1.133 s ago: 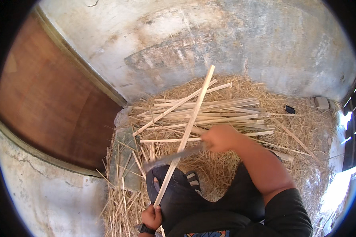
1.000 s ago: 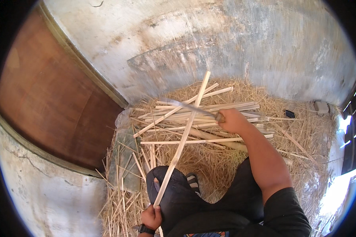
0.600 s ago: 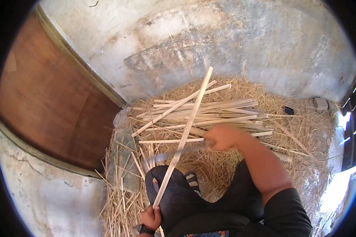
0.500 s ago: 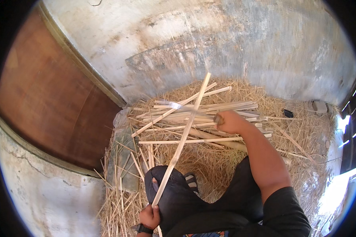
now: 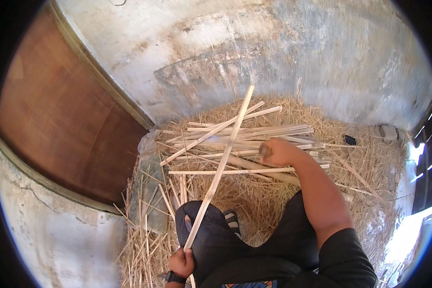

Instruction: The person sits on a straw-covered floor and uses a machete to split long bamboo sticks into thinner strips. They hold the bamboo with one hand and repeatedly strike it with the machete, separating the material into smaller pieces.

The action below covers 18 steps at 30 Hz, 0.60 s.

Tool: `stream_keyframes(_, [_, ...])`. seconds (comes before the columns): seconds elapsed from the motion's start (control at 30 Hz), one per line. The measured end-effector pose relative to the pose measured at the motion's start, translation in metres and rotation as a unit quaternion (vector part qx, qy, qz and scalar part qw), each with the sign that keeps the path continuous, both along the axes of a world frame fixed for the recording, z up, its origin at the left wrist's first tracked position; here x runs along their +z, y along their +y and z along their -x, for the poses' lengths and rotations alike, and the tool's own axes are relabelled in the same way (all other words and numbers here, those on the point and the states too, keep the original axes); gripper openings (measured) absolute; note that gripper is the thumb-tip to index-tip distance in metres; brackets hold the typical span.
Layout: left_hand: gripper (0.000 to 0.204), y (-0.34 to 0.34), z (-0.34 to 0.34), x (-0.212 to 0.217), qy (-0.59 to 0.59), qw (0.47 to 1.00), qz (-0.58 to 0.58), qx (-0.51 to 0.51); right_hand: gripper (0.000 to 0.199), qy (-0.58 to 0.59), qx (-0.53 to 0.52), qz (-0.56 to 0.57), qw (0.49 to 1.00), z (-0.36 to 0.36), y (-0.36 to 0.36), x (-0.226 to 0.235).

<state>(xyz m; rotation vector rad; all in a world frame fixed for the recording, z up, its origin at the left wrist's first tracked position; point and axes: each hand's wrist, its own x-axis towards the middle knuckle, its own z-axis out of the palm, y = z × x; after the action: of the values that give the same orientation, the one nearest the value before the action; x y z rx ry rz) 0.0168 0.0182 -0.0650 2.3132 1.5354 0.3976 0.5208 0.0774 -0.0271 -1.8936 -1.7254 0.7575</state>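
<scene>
My left hand (image 5: 182, 262), near my left knee, is closed round the lower end of a long pale split-bamboo strip (image 5: 218, 176). The strip slants away from me across my left thigh and over the other strips. My right hand (image 5: 279, 152) is a fist round the wooden handle of a knife (image 5: 263, 151), beyond my right knee. Its blade points left and is too blurred to make out clearly. Beneath and beyond the knife, several bamboo strips (image 5: 273, 130) lie in a loose pile, most of them crosswise.
Dry straw and shavings (image 5: 254, 211) cover the floor. A stained wall (image 5: 273, 57) curves behind the pile, and a brown wooden panel (image 5: 72, 110) stands at the left. At the right lie a small black object (image 5: 350, 139) and a grey block (image 5: 388, 132).
The knife's bright blade glint near the held strip has faded into blur. The strip's far end has shifted slightly left and away from me. Both hands keep their holds.
</scene>
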Motion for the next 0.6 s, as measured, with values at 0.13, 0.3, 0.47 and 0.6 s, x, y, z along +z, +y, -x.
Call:
stream_keyframes(0.13, [0.039, 0.000, 0.001, 0.004, 0.009, 1.000, 0.015, 0.001, 0.032, -0.029, -0.040, -0.067, 0.996, -0.001, 0.007, -0.015])
stream_keyframes(0.3, [0.037, 0.000, 0.005, 0.003, 0.000, 0.999, 0.046, 0.002, 0.032, -0.123, 0.182, -0.011, 0.976, 0.063, -0.002, -0.003])
stream_keyframes(0.47, [0.036, 0.002, 0.005, -0.002, 0.009, 1.000, 0.011, -0.006, 0.035, -0.054, 0.143, 0.010, 0.988, 0.020, 0.000, -0.002])
stream_keyframes(0.6, [0.037, 0.004, 0.002, 0.002, -0.006, 1.000, 0.013, -0.007, 0.034, 0.018, -0.078, -0.013, 0.997, -0.006, 0.000, 0.006])
